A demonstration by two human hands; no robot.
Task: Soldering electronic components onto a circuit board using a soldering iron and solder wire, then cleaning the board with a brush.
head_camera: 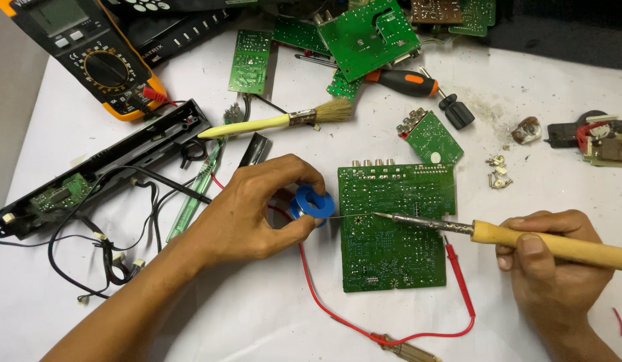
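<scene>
Left hand curled around blue solder spool, right hand gripping soldering iron

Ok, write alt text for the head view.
A right hand holds a wooden-handled soldering iron with its tip over a green circuit board, while the left hand holds a blue solder spool beside it.
</scene>
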